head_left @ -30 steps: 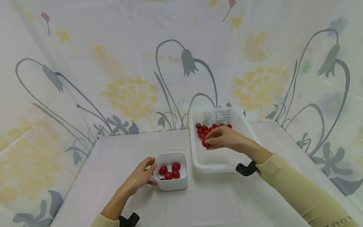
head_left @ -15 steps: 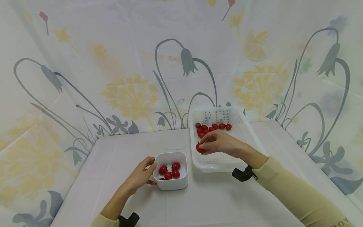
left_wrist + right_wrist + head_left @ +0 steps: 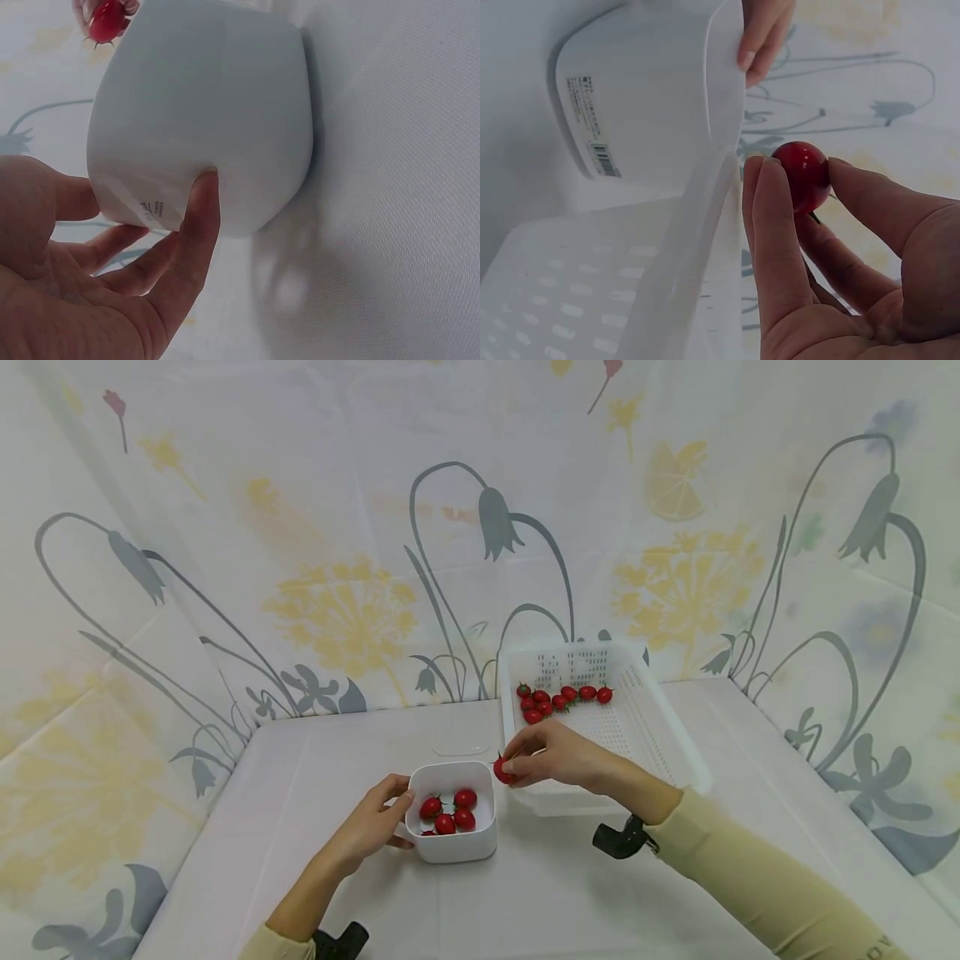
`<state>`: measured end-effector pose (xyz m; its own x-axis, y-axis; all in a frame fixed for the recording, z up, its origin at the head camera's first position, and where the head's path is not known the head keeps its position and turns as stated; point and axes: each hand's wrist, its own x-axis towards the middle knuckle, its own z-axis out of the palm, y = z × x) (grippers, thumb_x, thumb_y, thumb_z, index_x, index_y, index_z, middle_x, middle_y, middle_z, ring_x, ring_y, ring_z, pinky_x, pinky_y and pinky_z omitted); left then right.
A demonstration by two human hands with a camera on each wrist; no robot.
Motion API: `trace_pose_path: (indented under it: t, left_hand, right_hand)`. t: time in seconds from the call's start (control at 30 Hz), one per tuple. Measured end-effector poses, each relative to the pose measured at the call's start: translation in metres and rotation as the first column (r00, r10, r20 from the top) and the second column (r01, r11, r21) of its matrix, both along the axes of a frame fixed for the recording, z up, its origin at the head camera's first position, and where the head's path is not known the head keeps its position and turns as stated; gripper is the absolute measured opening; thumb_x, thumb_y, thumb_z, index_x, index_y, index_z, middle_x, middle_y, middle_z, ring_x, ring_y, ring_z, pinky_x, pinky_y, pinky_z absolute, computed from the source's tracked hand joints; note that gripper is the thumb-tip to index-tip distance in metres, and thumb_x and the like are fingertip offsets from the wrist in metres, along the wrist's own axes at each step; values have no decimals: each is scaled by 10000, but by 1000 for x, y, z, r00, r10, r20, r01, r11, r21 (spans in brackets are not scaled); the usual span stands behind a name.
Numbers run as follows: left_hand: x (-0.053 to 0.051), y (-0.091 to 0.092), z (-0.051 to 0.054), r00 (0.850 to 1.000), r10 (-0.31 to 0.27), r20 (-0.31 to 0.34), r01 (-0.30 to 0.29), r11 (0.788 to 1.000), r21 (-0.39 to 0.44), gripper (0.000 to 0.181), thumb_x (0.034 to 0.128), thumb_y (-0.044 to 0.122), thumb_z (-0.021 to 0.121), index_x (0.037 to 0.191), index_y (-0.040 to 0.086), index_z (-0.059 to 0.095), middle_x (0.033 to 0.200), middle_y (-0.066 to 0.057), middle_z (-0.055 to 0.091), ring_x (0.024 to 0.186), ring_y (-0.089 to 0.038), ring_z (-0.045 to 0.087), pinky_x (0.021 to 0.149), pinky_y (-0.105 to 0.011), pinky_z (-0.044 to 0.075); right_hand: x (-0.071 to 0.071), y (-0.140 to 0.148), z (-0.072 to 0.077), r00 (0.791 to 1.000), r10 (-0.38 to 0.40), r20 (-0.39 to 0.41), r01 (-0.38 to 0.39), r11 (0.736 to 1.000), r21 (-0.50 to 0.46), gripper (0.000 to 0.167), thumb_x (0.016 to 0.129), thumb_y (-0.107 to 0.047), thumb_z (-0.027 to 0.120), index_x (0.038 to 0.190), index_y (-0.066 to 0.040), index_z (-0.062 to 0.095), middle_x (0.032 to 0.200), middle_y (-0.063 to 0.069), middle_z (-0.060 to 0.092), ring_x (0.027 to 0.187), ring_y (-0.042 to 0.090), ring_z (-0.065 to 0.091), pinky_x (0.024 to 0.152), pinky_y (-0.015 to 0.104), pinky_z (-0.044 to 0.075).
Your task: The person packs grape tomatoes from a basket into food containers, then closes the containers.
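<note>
Head view: I see the left hand [image 3: 372, 821] gripping the white box [image 3: 459, 850], apparently to steady it. Just beside its rim, the right hand [image 3: 555, 755] pinches a single tomato [image 3: 501, 770], perhaps lightly to avoid bruising; farther back, more tomatoes [image 3: 559, 702] lie in the basket [image 3: 671, 727].

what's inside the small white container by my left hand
Inside the white container lie four plainly visible red tomatoes, plus a sliver of another. The near wall covers the rest of that one and anything else behind it.
</note>
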<state>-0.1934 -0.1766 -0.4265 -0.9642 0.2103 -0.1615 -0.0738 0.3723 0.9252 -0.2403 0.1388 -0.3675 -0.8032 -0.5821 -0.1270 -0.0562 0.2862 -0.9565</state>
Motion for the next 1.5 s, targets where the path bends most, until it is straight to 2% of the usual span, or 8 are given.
trace_pose_path:
  t: [0.33, 0.57, 0.87, 0.97, 1.17, 1.37, 1.5]
  left_hand:
    - [0, 0, 0, 1000, -6, 2, 6, 1000, 5, 330, 1082, 172, 501, 1379, 29, 513, 1437, -236, 513, 1008, -307, 675, 685, -436, 640]
    - [0, -1, 0, 1000, -10, -2, 10, 1000, 2, 339, 1082, 175, 501, 1388, 30, 506, 1445, -243, 504, 1033, -323, 672, 690, -443, 640]
    - [0, -1, -1, 1000, -11, 5, 11, 1000, 7, 339, 1082, 182, 504, 1387, 35, 508, 1438, -235, 510, 1018, -313, 673, 696, -441, 640]
    - [0, -1, 0, 1000, -12, 8, 12, 1000, 10, 337, 1081, 179, 505, 1386, 36, 509, 1441, -236, 509, 1015, -320, 676, 698, -444, 640]
    - [1, -3, 1, 1000, -20, 15, 20, 1000, 20, 337, 1082, 174, 501, 1391, 39, 500, 1455, -244, 489, 1021, -334, 669, 712, -448, 640]
    - [0, -3, 1, 999, -35, 13, 35, 999, 35, 336, 1087, 168, 489, 1390, 24, 488, 1448, -258, 479, 1012, -341, 663, 718, -447, 640]
    - [1, -3, 1, 999, -39, 8, 38, 999, 34, 338, 1088, 172, 487, 1390, 20, 487, 1442, -258, 478, 1025, -340, 661, 717, -445, 640]
  right_hand:
    - [5, -14, 0, 999, 18, -34, -18, 1000, 17, 218, 983, -109, 673, 1138, 44, 682, 1059, 144, 705, 918, 246, 729, 883, 375, 613]
    - [9, -30, 1, 997, 31, -64, -29, 999, 24, 194, 975, -108, 685, 1108, 33, 690, 1023, 124, 706, 916, 262, 739, 856, 371, 620]
    - [12, -59, -9, 989, 59, -139, -48, 996, 82, 164, 966, -85, 690, 1091, 21, 702, 981, 78, 713, 860, 195, 740, 806, 339, 628]
    - [13, -68, -13, 980, 72, -188, -48, 990, 133, 152, 962, -96, 697, 1081, -3, 716, 975, 50, 714, 854, 178, 727, 780, 312, 622]
    - [15, -87, -23, 948, 108, -301, -44, 976, 213, 147, 948, -130, 716, 1057, -37, 747, 938, -11, 715, 865, 134, 629, 739, 265, 560]
    - [16, -103, -31, 939, 128, -319, -52, 970, 237, 133, 935, -109, 729, 1032, -18, 741, 889, -10, 715, 824, 107, 609, 705, 235, 528]
    - [15, -110, -35, 924, 128, -360, -25, 961, 277, 93, 914, -114, 756, 987, -57, 751, 841, -24, 708, 792, 82, 593, 691, 227, 507]
